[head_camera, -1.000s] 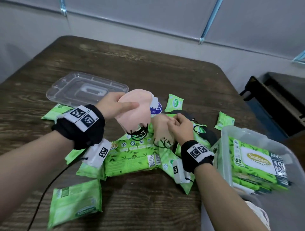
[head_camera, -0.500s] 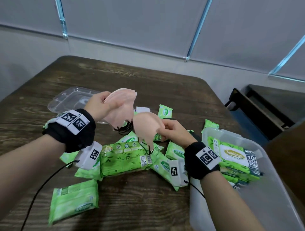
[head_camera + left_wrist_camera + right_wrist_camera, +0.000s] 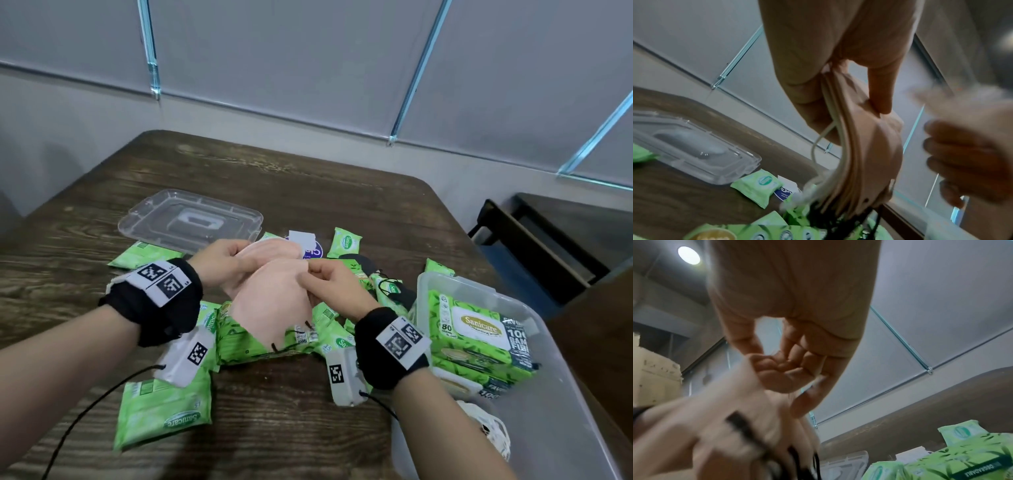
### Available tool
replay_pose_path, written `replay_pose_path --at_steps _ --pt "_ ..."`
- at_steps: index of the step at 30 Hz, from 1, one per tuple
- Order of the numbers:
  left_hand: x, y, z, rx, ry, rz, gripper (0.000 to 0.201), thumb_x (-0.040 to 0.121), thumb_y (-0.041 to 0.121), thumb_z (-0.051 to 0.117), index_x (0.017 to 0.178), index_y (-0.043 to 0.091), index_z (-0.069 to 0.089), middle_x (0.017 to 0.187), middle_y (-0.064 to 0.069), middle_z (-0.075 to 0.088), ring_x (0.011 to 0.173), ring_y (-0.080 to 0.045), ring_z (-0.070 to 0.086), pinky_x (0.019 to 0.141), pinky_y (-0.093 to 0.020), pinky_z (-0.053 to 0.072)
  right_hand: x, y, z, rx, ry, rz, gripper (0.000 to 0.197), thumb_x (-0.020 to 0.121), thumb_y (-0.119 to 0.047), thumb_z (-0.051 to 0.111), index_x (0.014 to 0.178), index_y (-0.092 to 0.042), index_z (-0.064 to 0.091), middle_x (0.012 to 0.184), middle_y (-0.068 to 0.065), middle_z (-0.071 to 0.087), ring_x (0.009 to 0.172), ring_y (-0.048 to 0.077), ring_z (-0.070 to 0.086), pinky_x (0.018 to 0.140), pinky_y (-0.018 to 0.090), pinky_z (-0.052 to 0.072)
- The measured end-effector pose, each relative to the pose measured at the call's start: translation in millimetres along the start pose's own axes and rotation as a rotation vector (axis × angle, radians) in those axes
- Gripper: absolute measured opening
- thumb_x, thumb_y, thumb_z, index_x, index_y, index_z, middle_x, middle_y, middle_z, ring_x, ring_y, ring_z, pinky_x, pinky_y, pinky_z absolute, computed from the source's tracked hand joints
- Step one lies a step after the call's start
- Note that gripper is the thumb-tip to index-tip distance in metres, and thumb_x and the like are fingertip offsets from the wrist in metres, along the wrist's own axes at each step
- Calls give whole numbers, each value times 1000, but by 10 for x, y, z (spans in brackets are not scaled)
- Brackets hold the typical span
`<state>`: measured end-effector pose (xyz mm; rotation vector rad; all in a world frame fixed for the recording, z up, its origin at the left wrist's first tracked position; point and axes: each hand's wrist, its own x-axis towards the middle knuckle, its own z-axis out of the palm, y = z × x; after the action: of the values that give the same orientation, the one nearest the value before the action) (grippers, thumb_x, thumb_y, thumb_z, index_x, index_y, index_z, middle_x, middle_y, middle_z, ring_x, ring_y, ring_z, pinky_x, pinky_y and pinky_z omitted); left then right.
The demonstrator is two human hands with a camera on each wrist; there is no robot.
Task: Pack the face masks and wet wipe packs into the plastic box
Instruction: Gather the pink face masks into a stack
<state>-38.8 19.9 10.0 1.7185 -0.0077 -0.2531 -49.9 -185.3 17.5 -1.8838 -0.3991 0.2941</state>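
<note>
Both hands pinched peach face masks [image 3: 270,301] above the desk [image 3: 308,192], the left hand [image 3: 219,263] clamped on a stack and the right hand [image 3: 329,281] on one, whose dangling black loops risked snagging wipe packs [image 3: 161,407] before reaching the plastic box [image 3: 561,404].

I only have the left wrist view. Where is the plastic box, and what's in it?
Observer: The plastic box stands beside the right forearm, with large wipe packs stacked inside.
Operator: What is the right hand doing?
Observer: The right hand pinches one pink mask in front of the stack that the left hand holds.
Operator: Any masks lying on the table?
Observer: A black mask lies beyond the right hand.
</note>
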Motion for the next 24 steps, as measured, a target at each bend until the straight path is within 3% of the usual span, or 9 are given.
replay_pose_path --at_steps 3,5,7,12,17,21,24 --pt "-34 19 82 -95 -19 11 20 73 21 74 84 10 63 60 -1 62 46 -10 56 44 -19 43 54 90 95 -79 202 -46 29 91 -15 58 63 -13 50 55 -7 44 50 6 38 52 19 33" --pt "-54 29 145 -113 10 6 9 91 11 59 82 10 59 51 2 59 37 -6 52 36 -14 38 86 125 157 -74 321 -57 31 92 -18 59 62 -21 49 56 -9 44 52 5 37 54 20 31" --pt "-54 13 181 -112 61 3 16 96 9 49 83 11 58 43 6 57 31 -4 48 32 -11 35 107 143 208 -36 404 -63 31 92 -19 58 63 -23 49 56 -9 45 50 2 38 53 17 32" --pt "-43 -12 248 -192 147 -10 18 99 21 44 89 14 58 35 9 44 26 -2 35 30 -8 23 173 157 296 -27 543 -28 28 93 -22 57 66 -21 47 60 -8 48 52 1 41 50 12 33" --pt "19 -27 327 -269 214 -4 22 99 21 44 85 9 54 39 9 47 28 -2 37 30 -9 24 281 195 403 -80 573 31 19 95 -26 52 80 -16 46 73 -3 53 65 10 48 56 14 35" --pt "111 -102 350 -271 245 -16 22 100 22 43 85 9 54 55 0 52 40 -7 44 34 -11 29 391 305 465 -40 511 150 27 95 -41 46 103 -16 43 111 4 54 101 20 51 86 31 40" --pt "179 -122 341 -289 225 -34 29 99 31 43 94 11 63 79 -3 67 64 -11 61 52 -20 44 454 374 422 -56 377 184 38 98 -43 38 107 -8 51 106 6 58 99 22 53 81 31 38"
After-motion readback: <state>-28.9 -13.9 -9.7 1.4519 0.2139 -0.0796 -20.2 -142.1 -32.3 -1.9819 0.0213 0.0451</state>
